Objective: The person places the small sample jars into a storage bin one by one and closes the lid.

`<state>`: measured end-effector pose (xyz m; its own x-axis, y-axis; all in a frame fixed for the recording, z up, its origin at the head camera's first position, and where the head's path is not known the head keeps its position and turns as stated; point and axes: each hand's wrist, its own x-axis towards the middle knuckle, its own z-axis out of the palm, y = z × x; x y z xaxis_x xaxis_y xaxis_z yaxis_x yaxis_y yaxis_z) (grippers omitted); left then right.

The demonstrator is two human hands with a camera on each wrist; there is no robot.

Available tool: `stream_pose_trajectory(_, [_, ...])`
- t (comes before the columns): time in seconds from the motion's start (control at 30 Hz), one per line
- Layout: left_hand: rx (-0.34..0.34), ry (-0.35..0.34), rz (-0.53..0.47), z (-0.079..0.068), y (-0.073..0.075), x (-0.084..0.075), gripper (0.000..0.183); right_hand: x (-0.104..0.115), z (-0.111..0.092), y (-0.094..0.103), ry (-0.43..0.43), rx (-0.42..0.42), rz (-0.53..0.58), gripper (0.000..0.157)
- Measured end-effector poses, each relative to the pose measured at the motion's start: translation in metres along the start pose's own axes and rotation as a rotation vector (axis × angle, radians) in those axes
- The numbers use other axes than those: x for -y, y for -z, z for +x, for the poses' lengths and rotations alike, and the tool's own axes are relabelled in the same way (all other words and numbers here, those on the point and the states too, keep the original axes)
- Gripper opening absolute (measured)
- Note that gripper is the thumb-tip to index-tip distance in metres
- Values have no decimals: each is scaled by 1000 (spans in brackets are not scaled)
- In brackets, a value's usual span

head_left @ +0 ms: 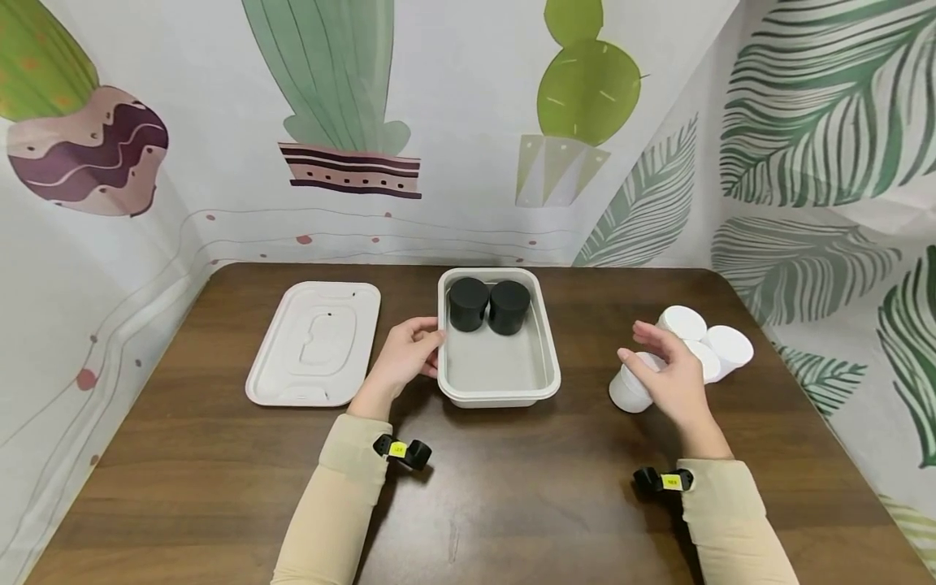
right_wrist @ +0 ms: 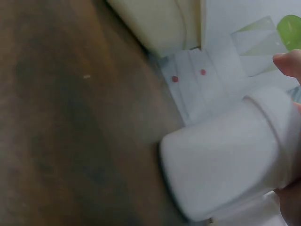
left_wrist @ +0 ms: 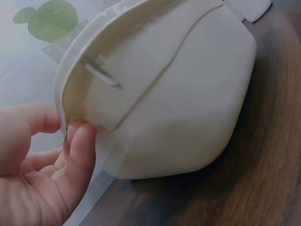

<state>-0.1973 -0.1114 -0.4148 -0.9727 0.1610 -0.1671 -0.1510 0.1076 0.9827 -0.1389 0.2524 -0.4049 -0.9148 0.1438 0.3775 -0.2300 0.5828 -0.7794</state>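
In the head view, a pale grey plastic storage box stands mid-table, with two black lidded jars inside at its far end. My left hand pinches the box's left rim; the left wrist view shows fingertips under the lip and another digit against its outer edge. On the right, a white lidded jar stands beneath my right hand, whose thumb and fingers are spread about its top. In the right wrist view, this white jar stands upright, and one fingertip is apart from it.
A white box lid lies flat to the left of the box. Several more white jars cluster just beyond my right hand. The brown table backs onto a wall covering printed with cacti and leaves.
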Motion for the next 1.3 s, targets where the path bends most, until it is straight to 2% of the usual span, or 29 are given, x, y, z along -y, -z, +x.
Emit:
stream_pose_trajectory(0.1, [5,-2,-1,0,0,0,38,8,-5,-3,13,12,29,42])
stream_pose_trajectory(0.23, [12,-7,-3,0,1,0,38,-13,-8,-6,33,34,31,46])
stream_pose_trajectory(0.33, [17,-7,-8,0,1,0,39,-29,-10,-6,31,70,-52,52])
stream_pose_trajectory(0.47, [12,-5,-10,-1,2,0,38,-30,-10,-2,21,166,-168,58])
stream_pose_trajectory(0.6, [7,-4,-11,-1,3,1,38,-28,-9,3,-21,287,-217,62])
stream_pose_trajectory(0.7, [6,-4,-13,-2,4,2,39,-27,-7,5,-65,346,-232,63])
stream_pose_trajectory(0.87, [5,-6,-17,-2,6,3,39,-25,-6,5,-109,334,-222,61])
stream_pose_trajectory(1.07, [1,-9,-22,-2,4,1,39,-23,-4,3,-75,297,-215,60])
stream_pose_trajectory(1.3, [13,-14,-31,-1,0,2,38,-19,7,0,-30,296,-215,59])
